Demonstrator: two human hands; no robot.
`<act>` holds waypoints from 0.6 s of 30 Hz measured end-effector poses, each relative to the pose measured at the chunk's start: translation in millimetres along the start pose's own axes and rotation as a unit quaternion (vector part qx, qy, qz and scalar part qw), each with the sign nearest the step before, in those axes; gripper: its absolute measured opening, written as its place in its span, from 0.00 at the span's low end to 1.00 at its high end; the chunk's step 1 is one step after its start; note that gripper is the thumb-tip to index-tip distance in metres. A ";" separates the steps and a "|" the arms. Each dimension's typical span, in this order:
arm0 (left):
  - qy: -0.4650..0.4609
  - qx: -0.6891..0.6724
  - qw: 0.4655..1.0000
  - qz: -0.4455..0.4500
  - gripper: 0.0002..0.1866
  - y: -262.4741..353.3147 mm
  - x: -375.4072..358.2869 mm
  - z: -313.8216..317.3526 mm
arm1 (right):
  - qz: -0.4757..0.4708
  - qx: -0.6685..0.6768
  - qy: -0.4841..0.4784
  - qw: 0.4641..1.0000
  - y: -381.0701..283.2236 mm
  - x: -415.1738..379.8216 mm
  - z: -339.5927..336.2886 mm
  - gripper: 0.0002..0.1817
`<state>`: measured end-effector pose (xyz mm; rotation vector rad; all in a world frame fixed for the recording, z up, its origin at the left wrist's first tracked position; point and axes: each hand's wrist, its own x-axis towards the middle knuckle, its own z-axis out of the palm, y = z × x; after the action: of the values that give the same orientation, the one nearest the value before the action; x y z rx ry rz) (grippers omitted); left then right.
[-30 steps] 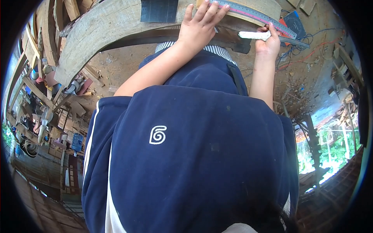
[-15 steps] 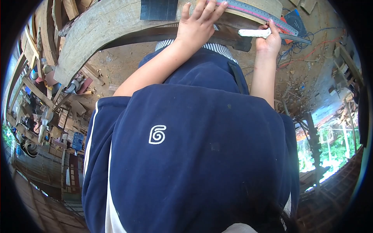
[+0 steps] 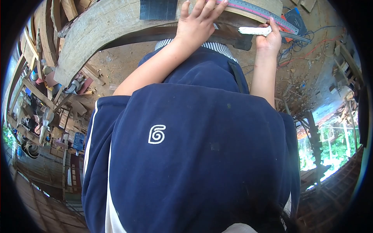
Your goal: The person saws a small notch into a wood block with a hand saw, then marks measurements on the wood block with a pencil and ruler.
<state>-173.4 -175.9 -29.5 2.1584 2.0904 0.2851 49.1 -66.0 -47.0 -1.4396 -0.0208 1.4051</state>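
A long curved wooden plank [image 3: 105,24] lies across the top of the head view. Over its right part runs a grey ruler [image 3: 256,11] with a pink stripe. My left hand [image 3: 197,24] rests on the plank with fingers spread, its fingertips at the ruler's left part and the frame's top edge. My right hand [image 3: 269,40] is closed around a slim tool with a white wrapped handle [image 3: 250,30]; a narrow metal blade [image 3: 296,37] sticks out on its other side. The right index finger reaches up to the ruler's lower edge. A dark flat square [image 3: 158,9] lies on the plank left of my left hand.
Blue and orange cables [image 3: 293,48] trail over the dirt floor at right, beside a blue and orange object [image 3: 294,19]. Wooden boards [image 3: 46,35] and clutter stand at left. A blue water bottle [image 3: 79,141] is farther back. My dark blue shirt [image 3: 202,147] fills the middle.
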 end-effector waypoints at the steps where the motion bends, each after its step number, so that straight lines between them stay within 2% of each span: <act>1: -0.002 -0.001 1.000 -0.001 0.44 -0.2 0.1 -0.2 | -0.001 -0.001 -0.003 1.000 0.1 0.3 0.0 0.19; 7: -0.012 -0.002 1.000 0.003 0.45 -0.8 -1.3 1.9 | 0.012 -0.002 0.003 1.000 -1.7 -4.8 6.4 0.17; 14: 0.002 0.022 1.000 0.004 0.45 0.1 0.4 3.1 | 0.010 -0.002 -0.017 1.000 -0.4 3.9 -3.8 0.19; 16: -0.004 0.012 1.000 0.003 0.45 0.0 0.9 2.8 | 0.013 0.008 -0.015 1.000 -0.8 2.9 -2.5 0.13; 18: -0.007 0.004 1.000 0.003 0.45 -0.1 1.1 1.9 | 0.015 0.012 -0.015 1.000 -0.3 4.2 -4.0 0.12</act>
<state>-173.0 -174.8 -31.3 2.1663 2.0820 0.2621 53.5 -65.7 -50.8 -1.4043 -0.0030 1.4467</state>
